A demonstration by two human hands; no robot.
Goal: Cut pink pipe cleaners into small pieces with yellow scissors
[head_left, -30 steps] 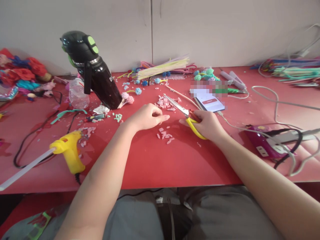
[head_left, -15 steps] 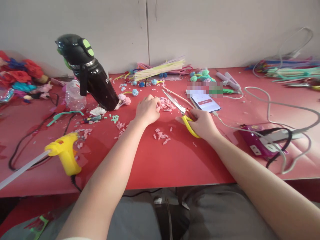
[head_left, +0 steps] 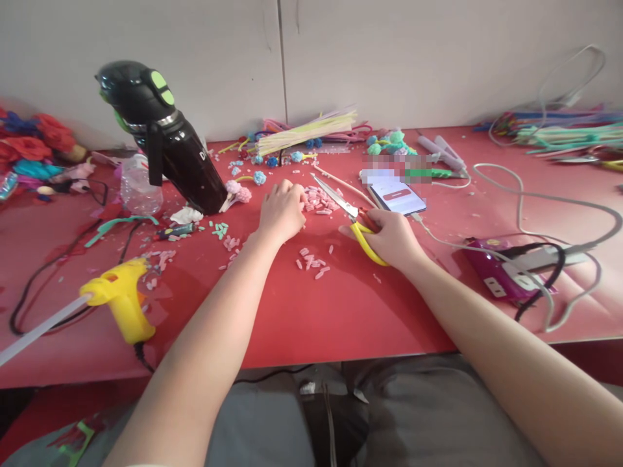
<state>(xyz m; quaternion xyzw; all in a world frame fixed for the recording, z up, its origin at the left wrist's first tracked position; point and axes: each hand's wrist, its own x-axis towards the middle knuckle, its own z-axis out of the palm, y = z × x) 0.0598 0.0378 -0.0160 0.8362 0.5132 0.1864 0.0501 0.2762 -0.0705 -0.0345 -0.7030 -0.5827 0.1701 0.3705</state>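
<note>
The fingers (head_left: 296, 202) and forearms (head_left: 217, 327) are bare; grey clothing (head_left: 428, 415) covers the legs.

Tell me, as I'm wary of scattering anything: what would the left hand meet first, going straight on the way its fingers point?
Most likely the left hand would meet the pile of pink pieces right beside it; whether they already touch is hard to tell.

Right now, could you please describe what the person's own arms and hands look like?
The left hand and right hand wear no gloves, and no watch or bracelet shows. Both forearms are uncovered; a pale sleeve edge seems to show, bottom left.
</note>
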